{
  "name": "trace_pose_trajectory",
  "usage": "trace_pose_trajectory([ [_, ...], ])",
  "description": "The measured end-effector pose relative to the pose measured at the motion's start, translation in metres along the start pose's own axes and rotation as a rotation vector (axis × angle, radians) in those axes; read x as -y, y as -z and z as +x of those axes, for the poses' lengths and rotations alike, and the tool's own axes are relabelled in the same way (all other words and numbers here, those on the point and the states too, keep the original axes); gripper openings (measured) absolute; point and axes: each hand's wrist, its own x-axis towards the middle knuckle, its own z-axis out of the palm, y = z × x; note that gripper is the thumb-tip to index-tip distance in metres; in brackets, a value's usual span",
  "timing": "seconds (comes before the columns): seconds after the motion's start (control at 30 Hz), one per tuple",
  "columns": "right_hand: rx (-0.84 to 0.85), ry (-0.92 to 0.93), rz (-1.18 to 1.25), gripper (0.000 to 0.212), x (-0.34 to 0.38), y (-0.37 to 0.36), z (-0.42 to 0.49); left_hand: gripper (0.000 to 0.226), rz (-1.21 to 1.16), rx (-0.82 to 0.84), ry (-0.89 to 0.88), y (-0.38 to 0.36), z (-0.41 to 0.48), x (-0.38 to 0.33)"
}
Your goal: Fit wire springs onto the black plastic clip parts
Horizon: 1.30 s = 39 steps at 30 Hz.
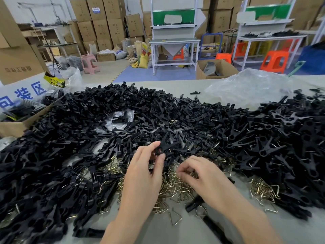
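Here left hand [146, 173] pinches clip part [162, 147]; right hand [205, 178] apparently pinches springs [194, 174].

Left hand [144, 166] and right hand [202, 175] bare, forearms [123, 217] uncovered.

Contents of right hand's [205, 178] grip out of sight, perhaps nothing.

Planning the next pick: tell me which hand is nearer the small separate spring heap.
Right. The right hand, pinching springs, sits just left of that heap; the left hand is farther left, pinching a clip.
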Motion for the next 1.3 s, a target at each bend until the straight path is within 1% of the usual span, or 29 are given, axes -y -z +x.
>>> trace_pose_trajectory([
  [0.1,-0.023,-0.037,0.11,0.02,-0.001,-0.001,-0.001,0.041,0.005,-0.002,-0.006,0.0,0.0,0.001],
  [0.17,-0.055,-0.06,0.2,0.027,0.0,-0.001,-0.001,0.041,0.008,-0.005,-0.008,0.0,0.0,0.001],
  [0.3,-0.134,-0.122,0.428,0.029,0.0,0.001,0.001,0.039,0.006,-0.008,-0.008,0.0,0.0,0.002],
  [0.43,-0.174,-0.121,0.603,0.035,0.004,0.006,0.005,0.037,-0.004,-0.012,-0.015,-0.001,0.0,0.001],
  [0.53,-0.214,-0.123,0.607,0.034,0.006,0.008,0.006,0.035,-0.008,-0.011,-0.023,-0.002,0.0,0.001],
  [0.67,-0.266,-0.128,0.504,0.036,0.009,0.008,0.003,0.037,-0.008,-0.011,-0.027,-0.002,0.0,0.001],
  [0.8,-0.29,-0.106,0.472,0.035,0.008,0.007,0.003,0.038,0.001,0.001,-0.034,-0.002,-0.001,0.001],
  [0.87,-0.278,-0.095,0.491,0.035,0.008,0.005,0.003,0.039,0.0,0.004,-0.035,-0.002,-0.001,0.001],
  [1.0,-0.252,-0.098,0.56,0.047,0.007,0.004,0.003,0.039,0.004,0.013,-0.031,-0.002,0.0,0.0],
  [1.07,-0.254,-0.095,0.505,0.044,0.004,0.005,0.002,0.038,0.006,0.015,-0.03,-0.002,0.0,0.0],
  [1.13,-0.184,-0.091,0.331,0.03,0.003,0.003,0.002,0.037,0.0,0.008,-0.032,-0.002,0.0,0.001],
  [1.17,-0.105,-0.1,0.192,0.033,0.002,0.0,0.001,0.037,-0.003,0.0,-0.03,-0.002,0.0,0.001],
  [1.23,0.025,-0.094,-0.099,0.047,0.0,-0.007,0.0,0.037,-0.006,-0.022,-0.022,-0.002,0.0,0.002],
  [1.27,0.053,-0.081,-0.17,0.044,0.0,-0.01,0.0,0.038,-0.005,-0.032,-0.019,-0.002,0.0,0.003],
  [1.3,0.052,-0.066,-0.183,0.035,0.0,-0.011,0.0,0.039,-0.004,-0.037,-0.018,-0.002,0.001,0.003],
])
